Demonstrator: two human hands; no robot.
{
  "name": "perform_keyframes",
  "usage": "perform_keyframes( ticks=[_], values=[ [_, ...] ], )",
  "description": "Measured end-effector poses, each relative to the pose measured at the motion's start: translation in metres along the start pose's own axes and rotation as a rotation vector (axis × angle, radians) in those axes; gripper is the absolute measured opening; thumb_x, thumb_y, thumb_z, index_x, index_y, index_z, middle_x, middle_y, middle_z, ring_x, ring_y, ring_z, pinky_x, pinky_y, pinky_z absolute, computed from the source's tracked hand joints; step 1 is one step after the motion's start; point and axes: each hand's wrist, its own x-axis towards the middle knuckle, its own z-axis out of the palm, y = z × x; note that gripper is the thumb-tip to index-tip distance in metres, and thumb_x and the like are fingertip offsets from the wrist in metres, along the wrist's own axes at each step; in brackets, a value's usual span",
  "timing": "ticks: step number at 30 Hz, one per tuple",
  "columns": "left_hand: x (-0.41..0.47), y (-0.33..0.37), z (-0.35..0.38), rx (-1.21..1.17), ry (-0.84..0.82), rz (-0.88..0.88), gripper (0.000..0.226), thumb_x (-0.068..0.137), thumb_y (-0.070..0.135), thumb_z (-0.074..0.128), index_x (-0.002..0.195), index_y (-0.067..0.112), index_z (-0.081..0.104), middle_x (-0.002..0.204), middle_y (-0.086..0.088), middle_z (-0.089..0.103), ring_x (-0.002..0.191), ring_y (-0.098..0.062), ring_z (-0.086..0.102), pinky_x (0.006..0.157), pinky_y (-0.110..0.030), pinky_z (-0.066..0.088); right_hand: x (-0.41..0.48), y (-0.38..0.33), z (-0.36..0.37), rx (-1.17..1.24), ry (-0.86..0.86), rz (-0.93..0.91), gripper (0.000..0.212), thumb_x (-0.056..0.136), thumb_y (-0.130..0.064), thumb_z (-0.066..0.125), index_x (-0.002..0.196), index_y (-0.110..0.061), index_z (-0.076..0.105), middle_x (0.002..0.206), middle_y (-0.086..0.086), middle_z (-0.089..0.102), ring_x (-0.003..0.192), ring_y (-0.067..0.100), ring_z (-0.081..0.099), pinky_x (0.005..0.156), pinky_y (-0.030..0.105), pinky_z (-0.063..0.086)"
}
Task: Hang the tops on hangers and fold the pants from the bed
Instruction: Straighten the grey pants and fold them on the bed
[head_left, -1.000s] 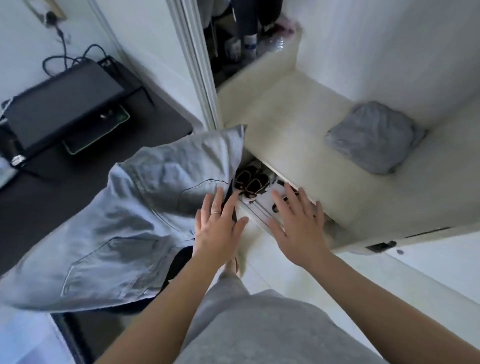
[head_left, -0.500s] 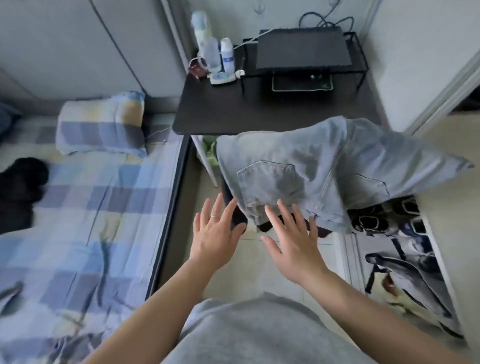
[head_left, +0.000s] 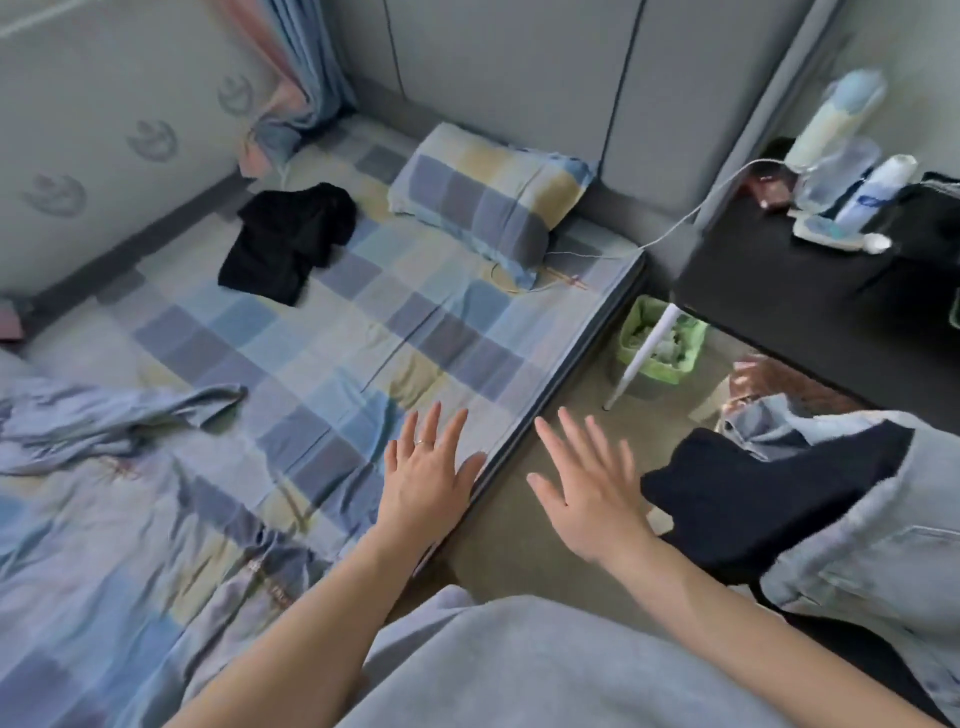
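Left hand (head_left: 428, 478) splayed, empty, over bed (head_left: 322, 332) edge; right hand (head_left: 587, 493) splayed, empty, above floor (head_left: 524, 551) near jeans (head_left: 862, 551); forearms outstretched.

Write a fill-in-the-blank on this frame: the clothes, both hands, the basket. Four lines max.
1. The black garment lies on the ____, near the checked pillow.
2. The left hand and the right hand, fingers spread, hold ____.
3. The ring is on the ____ hand.
4. The plastic basket is ____ in colour.

Missing words: bed; nothing; left; green.
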Motion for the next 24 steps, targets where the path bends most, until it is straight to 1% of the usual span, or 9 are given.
perform_keyframes(
  ticks=[2, 5, 8, 11, 15, 17, 19, 24],
  values=[
    [0.012, -0.043, -0.015, -0.022, 0.014, -0.064, 0.064, 0.099, 0.066, 0.022, 0.157, 0.042, 0.011, 0.169, 0.004, 0.004, 0.155, -0.026, -0.003, 0.123, -0.051, 0.006, 0.036, -0.033, 0.007, -0.02, -0.048, -0.041, 0.063, 0.102, -0.058, 0.026, 0.157, -0.043, 0.001, 0.168, -0.012, -0.007, 0.154, 0.017, -0.01, 0.121, 0.056, -0.005],
    [0.022, -0.1, -0.035, -0.056, 0.028, -0.179, 0.069, 0.095, 0.069, 0.016, 0.158, 0.04, 0.013, 0.169, 0.003, 0.006, 0.155, -0.027, 0.0, 0.123, -0.05, 0.008, 0.084, -0.08, 0.014, -0.064, -0.117, -0.111, 0.063, 0.103, -0.057, 0.03, 0.158, -0.042, 0.004, 0.168, -0.012, -0.006, 0.154, 0.017, -0.009, 0.121, 0.053, -0.005],
    [0.024, -0.143, -0.046, -0.112, 0.054, -0.307, 0.066, 0.098, 0.067, 0.024, 0.157, 0.04, 0.014, 0.169, 0.002, 0.009, 0.155, -0.027, 0.001, 0.123, -0.048, 0.009, 0.122, -0.119, 0.017, -0.07, -0.188, -0.198, 0.063, 0.103, -0.055, 0.031, 0.158, -0.043, 0.003, 0.168, -0.012, -0.007, 0.154, 0.016, -0.009, 0.121, 0.052, -0.006],
    [0.026, -0.172, -0.047, -0.161, 0.069, -0.441, 0.064, 0.1, 0.065, 0.03, 0.157, 0.039, 0.018, 0.168, 0.001, 0.012, 0.154, -0.026, 0.004, 0.121, -0.047, 0.011, 0.159, -0.149, 0.024, -0.085, -0.274, -0.32, 0.063, 0.103, -0.055, 0.029, 0.157, -0.044, -0.001, 0.167, -0.013, -0.01, 0.153, 0.014, -0.013, 0.121, 0.052, -0.009],
    [0.026, -0.203, -0.036, -0.189, 0.078, -0.644, 0.065, 0.099, 0.064, 0.032, 0.158, 0.038, 0.019, 0.168, -0.001, 0.014, 0.154, -0.028, 0.008, 0.122, -0.047, 0.015, 0.211, -0.181, 0.044, -0.126, -0.397, -0.472, 0.063, 0.103, -0.056, 0.029, 0.156, -0.047, -0.004, 0.167, -0.014, -0.011, 0.153, 0.013, -0.014, 0.121, 0.053, -0.009],
    [0.028, -0.215, -0.027, -0.197, 0.076, -0.744, 0.066, 0.099, 0.064, 0.032, 0.158, 0.037, 0.019, 0.168, -0.001, 0.014, 0.154, -0.027, 0.008, 0.123, -0.046, 0.016, 0.24, -0.195, 0.057, -0.169, -0.455, -0.538, 0.063, 0.102, -0.055, 0.03, 0.156, -0.047, -0.002, 0.167, -0.014, -0.009, 0.153, 0.014, -0.012, 0.121, 0.053, -0.008],
    [0.032, -0.224, -0.018, -0.213, 0.058, -0.802, 0.066, 0.099, 0.063, 0.033, 0.158, 0.036, 0.019, 0.168, -0.001, 0.014, 0.154, -0.027, 0.007, 0.122, -0.045, 0.016, 0.269, -0.208, 0.07, -0.195, -0.497, -0.577, 0.063, 0.102, -0.055, 0.033, 0.157, -0.045, 0.002, 0.168, -0.014, -0.005, 0.154, 0.014, -0.009, 0.121, 0.053, -0.006],
    [0.063, -0.271, 0.014, -0.287, 0.066, -0.941, 0.065, 0.1, 0.061, 0.035, 0.158, 0.036, 0.021, 0.168, 0.001, 0.013, 0.154, -0.026, 0.007, 0.12, -0.045, 0.015, 0.344, -0.246, 0.124, -0.267, -0.543, -0.689, 0.063, 0.102, -0.052, 0.038, 0.158, -0.043, 0.01, 0.168, -0.011, 0.003, 0.154, 0.017, 0.001, 0.122, 0.052, 0.002]
  ],
)
